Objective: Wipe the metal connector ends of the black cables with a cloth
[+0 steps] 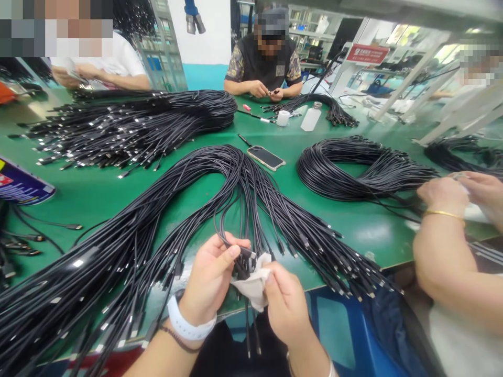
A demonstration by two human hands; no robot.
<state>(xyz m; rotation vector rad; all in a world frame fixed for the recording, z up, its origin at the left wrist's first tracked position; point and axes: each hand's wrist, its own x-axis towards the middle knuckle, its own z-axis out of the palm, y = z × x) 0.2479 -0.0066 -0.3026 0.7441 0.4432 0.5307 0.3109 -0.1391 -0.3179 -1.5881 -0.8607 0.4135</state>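
My left hand (214,272) is closed on a black cable (247,252) near its plug, with the metal tip pointing right. A light wristband and a dark bracelet circle that wrist. In my right hand (286,301) a whitish cloth (255,285) is pinched between thumb and fingers, close beside the plug; whether cloth and plug touch I cannot tell. Several cable ends hang down below the cloth, past the table edge. Behind my hands a big bundle of black cables (188,170) arches over the table, its plug ends fanned toward me on both sides.
On the green table (275,128) lie another cable pile (157,123), a coiled bundle (334,167), a phone (266,157), a white bottle (312,118) and a small white jar (283,118). A dark blue can (25,183) is at left. Co-workers sit across and at right, hands busy.
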